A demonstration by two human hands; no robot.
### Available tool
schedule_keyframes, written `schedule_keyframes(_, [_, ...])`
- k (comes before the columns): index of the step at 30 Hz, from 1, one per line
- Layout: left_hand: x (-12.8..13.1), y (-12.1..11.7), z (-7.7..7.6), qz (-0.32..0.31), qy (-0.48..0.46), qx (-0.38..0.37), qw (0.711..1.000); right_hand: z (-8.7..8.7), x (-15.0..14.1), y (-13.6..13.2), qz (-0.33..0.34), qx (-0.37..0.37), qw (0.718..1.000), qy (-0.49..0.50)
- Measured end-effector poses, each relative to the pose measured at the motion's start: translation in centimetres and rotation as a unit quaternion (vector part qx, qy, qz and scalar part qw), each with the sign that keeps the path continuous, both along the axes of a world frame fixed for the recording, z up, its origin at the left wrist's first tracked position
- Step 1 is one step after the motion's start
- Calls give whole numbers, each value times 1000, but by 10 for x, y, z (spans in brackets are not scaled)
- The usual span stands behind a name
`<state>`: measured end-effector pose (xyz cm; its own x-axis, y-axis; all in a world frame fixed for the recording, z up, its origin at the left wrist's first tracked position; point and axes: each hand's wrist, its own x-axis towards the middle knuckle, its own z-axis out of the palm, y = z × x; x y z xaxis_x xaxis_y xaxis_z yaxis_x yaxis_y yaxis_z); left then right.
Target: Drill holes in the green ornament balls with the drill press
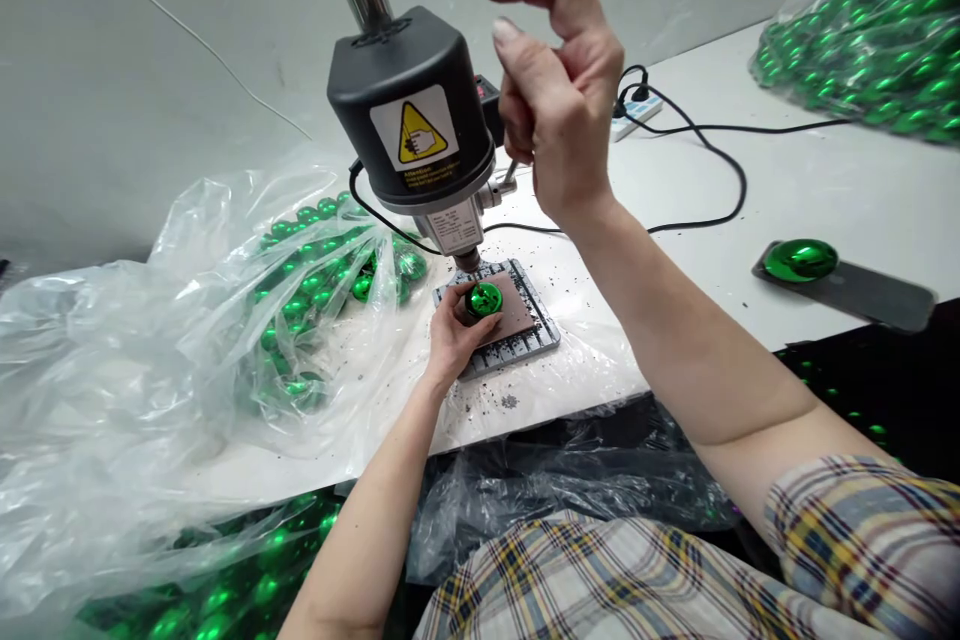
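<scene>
Left hand (pixel 454 335) curled snugly around a green ball (pixel 484 299) just below the drill (pixel 409 110); right hand (pixel 559 90) half open, holding nothing, up at one o'clock from the ball.

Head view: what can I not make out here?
Head view:
- Underside of the green ball: hidden by the left hand.
- Red-lit box: partly hidden by the black motor housing and right hand.
- Small print on the warning label: too small.
- Bagged green balls: cut off by the top-right edge.

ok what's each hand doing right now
Left hand: closed around a green bauble.
Right hand: raised, half open, holding nothing.
</scene>
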<state>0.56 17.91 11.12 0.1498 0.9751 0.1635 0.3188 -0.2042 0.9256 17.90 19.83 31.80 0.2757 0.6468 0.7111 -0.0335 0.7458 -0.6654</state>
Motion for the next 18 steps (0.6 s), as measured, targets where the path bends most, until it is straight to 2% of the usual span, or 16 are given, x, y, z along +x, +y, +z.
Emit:
schedule_keyframes(4, [-1, 2, -4, -7, -5, 16, 1000, -27, 2, -14, -50, 16, 998, -31])
schedule_keyframes(7, [-2, 3, -8, -14, -10, 29, 999, -50, 2, -11, -96, 41, 993, -54])
schedule_keyframes(9, [-2, 4, -10, -12, -9, 34, 999, -61, 1, -7, -98, 77, 991, -51])
schedule_keyframes(12, [-2, 4, -10, -12, -16, 32, 999, -71, -1, -5, -90, 115, 988, -39])
schedule_keyframes(18, [-1, 2, -9, -22, -40, 12, 999, -79, 3, -14, -104, 120, 987, -39])
